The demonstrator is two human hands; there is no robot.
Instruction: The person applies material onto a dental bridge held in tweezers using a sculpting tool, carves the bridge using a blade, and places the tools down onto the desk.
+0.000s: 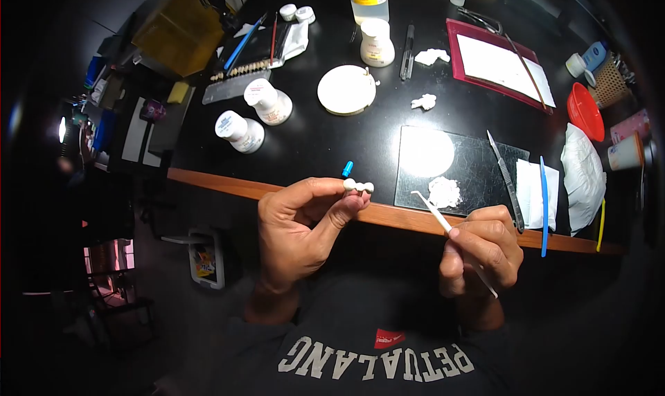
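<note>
Between the thumb and fingers of my left hand [305, 223] is a small white dental bridge [359, 186], a short row of joined tooth-like pieces, held above the table's front edge. My right hand [485, 250] grips a slender white dental instrument [438, 217] like a pen. Its thin bent tip points up and left, over or close to a mound of white powdery material [445, 192] on a dark glass slab [478, 154]; contact cannot be made out. A small blue cap-like piece [348, 169] lies just beyond the bridge.
Two white bottles [268, 102] stand at left, another [377, 43] farther back by a large clear bottle [368, 1]. A round white dish [346, 90] sits mid-table. Right of the slab are a scalpel [506, 180], a blue stick [544, 205] and a red bowl [585, 112].
</note>
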